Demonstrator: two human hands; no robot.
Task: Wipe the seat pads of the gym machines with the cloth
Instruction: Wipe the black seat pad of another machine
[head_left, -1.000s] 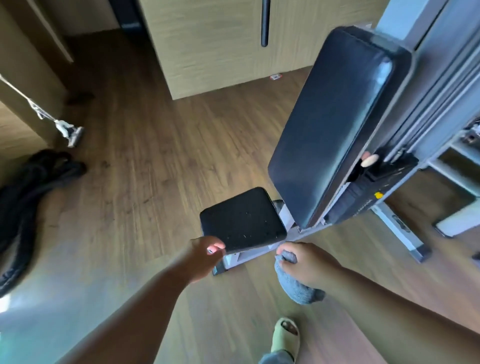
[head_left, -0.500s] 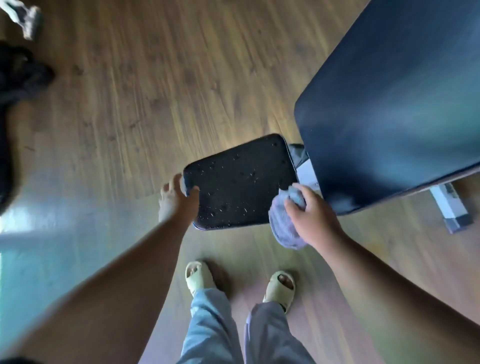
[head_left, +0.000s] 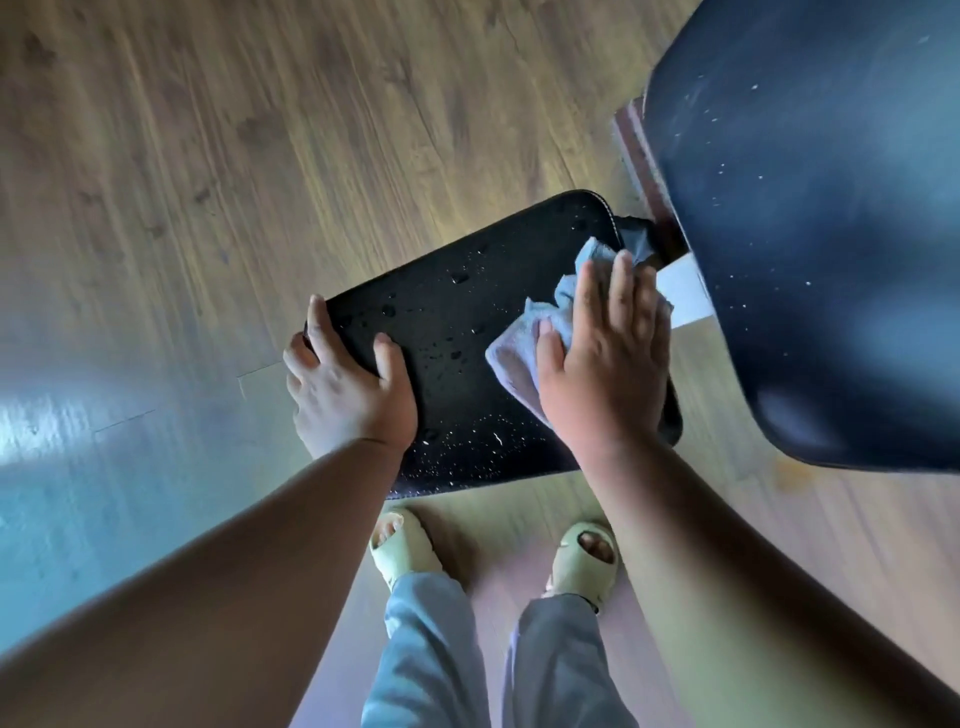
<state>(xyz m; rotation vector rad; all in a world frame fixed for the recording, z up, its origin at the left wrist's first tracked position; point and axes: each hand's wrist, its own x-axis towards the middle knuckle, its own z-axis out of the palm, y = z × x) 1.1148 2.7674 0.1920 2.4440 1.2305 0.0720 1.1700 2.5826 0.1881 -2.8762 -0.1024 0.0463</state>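
A black seat pad (head_left: 467, 332) dotted with water drops lies low over the wooden floor at the middle of the head view. My left hand (head_left: 348, 384) grips its near left corner, thumb on top and fingers around the edge. My right hand (head_left: 608, 364) lies flat on a pale blue-grey cloth (head_left: 524, 343) and presses it onto the right side of the pad. Part of the cloth is hidden under the palm. The large black back pad (head_left: 821, 218) of the machine rises at the right.
Wooden plank floor (head_left: 260, 156) spreads all around the seat. My two feet in pale green slippers (head_left: 405, 545) stand just in front of the seat. A white frame piece (head_left: 685, 296) shows between seat and back pad.
I have leaned in over the seat. My right hand has moved from the seat's right edge onto its surface, flattening the cloth there. My left hand has taken a firmer hold of the corner.
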